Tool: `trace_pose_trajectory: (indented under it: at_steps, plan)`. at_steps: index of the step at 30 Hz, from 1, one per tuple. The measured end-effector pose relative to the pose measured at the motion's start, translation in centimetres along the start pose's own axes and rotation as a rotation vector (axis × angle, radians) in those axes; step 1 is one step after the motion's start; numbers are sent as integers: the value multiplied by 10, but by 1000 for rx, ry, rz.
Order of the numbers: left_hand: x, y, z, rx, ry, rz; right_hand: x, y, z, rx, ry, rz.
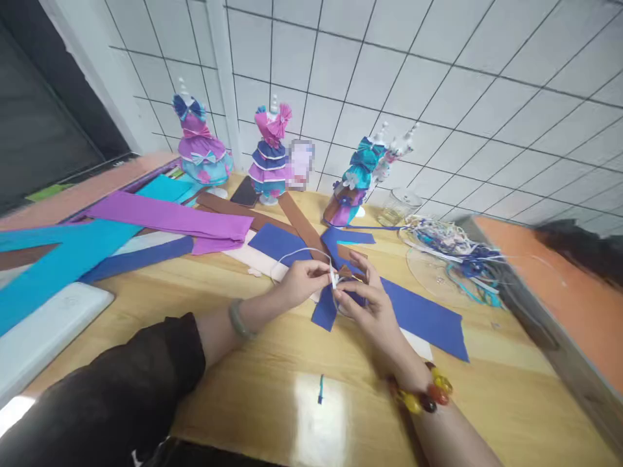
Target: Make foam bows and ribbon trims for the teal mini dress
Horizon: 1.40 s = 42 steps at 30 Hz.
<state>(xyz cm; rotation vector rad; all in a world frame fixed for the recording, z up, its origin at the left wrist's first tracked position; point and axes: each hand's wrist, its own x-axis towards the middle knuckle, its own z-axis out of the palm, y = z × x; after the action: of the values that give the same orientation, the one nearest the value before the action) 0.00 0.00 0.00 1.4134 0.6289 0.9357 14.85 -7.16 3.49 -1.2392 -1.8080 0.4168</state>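
Note:
Over the middle of the table, my left hand (306, 282) and my right hand (367, 301) meet at the fingertips. Both pinch a thin white elastic cord (333, 275), whose loop arcs up and to the left. Brown fabric (344, 269) shows just behind the fingertips; whether it is attached to the cord I cannot tell. Under and behind my hands lie dark blue fabric strips (423, 314) and brown strips (304, 224). A small blue and teal scrap (320, 389) rests on the table close to me.
Purple (175, 217) and turquoise strips (73, 266) pile up at left, beside a white case (58, 331). Several small dress forms (202, 143) in ruffled dresses stand along the tiled wall. A glass jar (399, 206) and a tangle of cords (442, 237) lie at back right.

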Motion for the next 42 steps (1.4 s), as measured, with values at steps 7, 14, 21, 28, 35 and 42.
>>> trace_pose_trajectory:
  at_steps: [7, 14, 21, 28, 35, 42]
  plan:
    - [1, 9, -3, -36, 36, -11, -1, -2, -1, -23, 18, -7]
    - [2, 8, -3, -317, 37, -203, -2, -9, 2, -339, -91, -212]
    - [2, 11, -5, -556, 17, -245, -2, -10, -4, -513, -42, -381]
    - [4, 15, -6, -586, 69, -243, -7, -19, -5, -385, -98, -459]
    - [5, 12, -7, -621, -39, -299, -2, 3, 2, -67, 123, 54]
    - [3, 12, -6, -553, -95, -356, -1, 7, 8, 168, 45, 195]
